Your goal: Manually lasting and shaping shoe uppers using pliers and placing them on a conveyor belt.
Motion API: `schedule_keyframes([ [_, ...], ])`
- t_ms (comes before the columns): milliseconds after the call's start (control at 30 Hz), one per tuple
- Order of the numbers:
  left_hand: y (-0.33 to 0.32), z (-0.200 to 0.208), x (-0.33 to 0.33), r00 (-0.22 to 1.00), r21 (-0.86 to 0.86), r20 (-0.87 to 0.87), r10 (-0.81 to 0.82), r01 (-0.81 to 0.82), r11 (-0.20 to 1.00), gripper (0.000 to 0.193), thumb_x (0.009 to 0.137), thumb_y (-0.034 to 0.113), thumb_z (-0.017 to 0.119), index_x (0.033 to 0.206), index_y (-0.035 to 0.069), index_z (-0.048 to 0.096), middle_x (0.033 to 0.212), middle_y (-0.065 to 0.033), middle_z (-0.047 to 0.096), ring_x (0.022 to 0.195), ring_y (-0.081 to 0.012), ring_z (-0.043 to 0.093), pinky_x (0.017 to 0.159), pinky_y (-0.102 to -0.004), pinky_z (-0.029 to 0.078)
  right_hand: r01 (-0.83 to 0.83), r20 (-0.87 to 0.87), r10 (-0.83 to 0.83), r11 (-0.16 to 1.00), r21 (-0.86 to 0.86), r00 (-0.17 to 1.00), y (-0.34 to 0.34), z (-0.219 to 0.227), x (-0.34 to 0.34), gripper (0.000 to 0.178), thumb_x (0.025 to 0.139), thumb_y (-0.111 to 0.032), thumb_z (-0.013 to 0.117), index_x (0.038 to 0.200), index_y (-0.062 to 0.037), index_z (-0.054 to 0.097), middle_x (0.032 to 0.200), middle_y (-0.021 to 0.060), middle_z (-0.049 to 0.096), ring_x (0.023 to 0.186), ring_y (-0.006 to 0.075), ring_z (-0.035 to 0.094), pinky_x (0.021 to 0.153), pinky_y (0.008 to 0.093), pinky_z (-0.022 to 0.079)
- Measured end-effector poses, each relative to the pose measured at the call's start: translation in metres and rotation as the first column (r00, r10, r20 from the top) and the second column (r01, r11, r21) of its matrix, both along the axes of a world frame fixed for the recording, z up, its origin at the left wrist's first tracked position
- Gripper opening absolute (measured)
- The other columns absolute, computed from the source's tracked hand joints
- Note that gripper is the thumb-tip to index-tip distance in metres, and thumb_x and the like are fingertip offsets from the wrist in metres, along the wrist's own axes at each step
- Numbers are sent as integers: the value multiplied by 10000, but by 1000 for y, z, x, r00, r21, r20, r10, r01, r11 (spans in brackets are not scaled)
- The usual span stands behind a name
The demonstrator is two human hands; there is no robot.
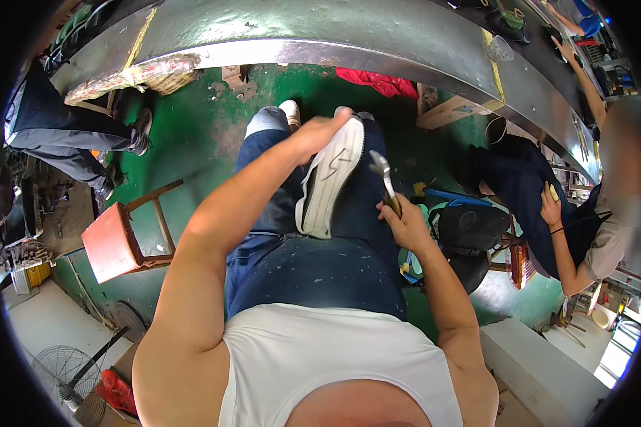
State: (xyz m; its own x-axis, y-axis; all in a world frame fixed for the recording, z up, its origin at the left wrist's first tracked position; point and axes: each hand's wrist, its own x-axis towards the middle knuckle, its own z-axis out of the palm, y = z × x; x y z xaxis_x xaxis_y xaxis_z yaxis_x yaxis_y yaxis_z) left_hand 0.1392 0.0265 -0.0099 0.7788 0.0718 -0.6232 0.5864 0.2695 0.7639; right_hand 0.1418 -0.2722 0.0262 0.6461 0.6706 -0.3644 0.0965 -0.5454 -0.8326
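On my lap lies a shoe-shaped piece (332, 181) with its pale bottom turned up, dark hand-drawn marks across it and dark material along its far right edge. My left hand (322, 134) is closed round its far end, the thumb over the tip. The underside of the piece is hidden. In my right hand (407, 226), a little to the right and apart from the piece, is a pair of lasting pliers (383, 171) with a shiny metal head pointing away from me. My fingers are wrapped round the handles, which are partly hidden.
A long metal-topped bench (278, 51) curves across the far side. A red-topped stool (112, 242) stands left. At right, a co-worker (527, 192) sits close by a dark bag (470, 226). Another person's legs (71, 146) show far left. A fan (68, 377) is lower left.
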Motion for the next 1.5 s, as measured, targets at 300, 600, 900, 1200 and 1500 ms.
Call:
schedule_keyframes([
  [300,-44,-29,-61,969,-183,70,237,-221,958,563,1103,444,294,1428,42,518,1318,-108,612,1177,-183,578,1056,-331,439,-388,416,407,912,-135,813,27,16,25,506,935,-163,610,1321,141,486,1262,334,575,1121,458,604,983,463,481],
  [600,-40,-49,-91,938,-318,245,247,-163,934,571,1101,422,314,1555,75,325,1451,-100,499,1301,-195,491,1122,-342,377,-512,133,614,743,-431,778,79,45,35,254,945,-212,615,937,35,552,859,255,655,865,464,642,789,517,496],
  [900,-31,-11,-71,951,-316,148,271,-214,924,601,1024,299,585,1533,62,370,1378,-77,569,1252,-188,540,1080,-363,436,-179,-352,105,966,-184,930,66,4,12,296,974,-285,619,1069,-5,623,774,125,661,747,239,688,611,373,536],
  [1200,-43,-12,-67,930,-304,131,342,-291,907,578,1003,303,618,1489,51,432,1282,-77,618,1133,-171,598,980,-345,504,238,-590,-136,966,98,796,70,-25,-28,251,1020,-252,575,1109,-21,616,813,27,638,653,67,539,505,227,417],
  [1500,-47,-16,-48,973,1,-11,231,-231,973,489,1004,345,604,1375,34,539,1162,-78,672,1004,-157,642,906,-334,517,209,-943,51,970,125,329,24,-25,30,361,990,-245,637,1186,50,565,958,113,655,802,189,675,497,235,539],
])
